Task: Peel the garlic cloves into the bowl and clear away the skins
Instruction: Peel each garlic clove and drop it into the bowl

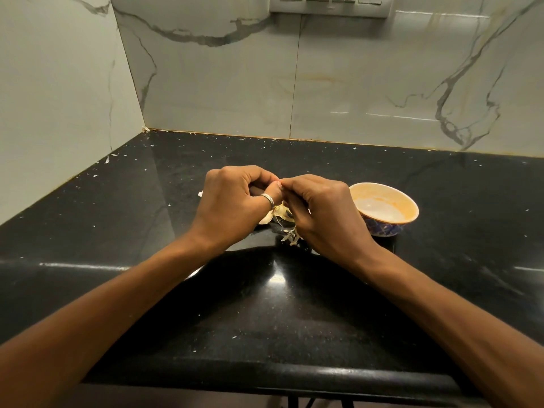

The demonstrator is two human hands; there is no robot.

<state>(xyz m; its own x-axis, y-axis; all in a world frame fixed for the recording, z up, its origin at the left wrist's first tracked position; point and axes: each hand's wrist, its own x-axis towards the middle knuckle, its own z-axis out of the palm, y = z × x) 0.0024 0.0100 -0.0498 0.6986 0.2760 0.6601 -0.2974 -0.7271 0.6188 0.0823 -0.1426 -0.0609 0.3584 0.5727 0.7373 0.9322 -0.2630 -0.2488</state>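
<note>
My left hand, with a ring on the thumb, and my right hand meet fingertip to fingertip above the black counter, fingers curled, pinching a garlic clove that is almost wholly hidden between them. Below the hands lies a small heap of pale garlic skins, with more shreds just under my right wrist. A small bowl with a cream inside and a blue patterned outside stands right beside my right hand; nothing shows inside it.
The black stone counter runs back to marble-look walls at the rear and left, forming a corner at the far left. Tiny white flecks of skin dot the surface. A switch plate sits high on the back wall.
</note>
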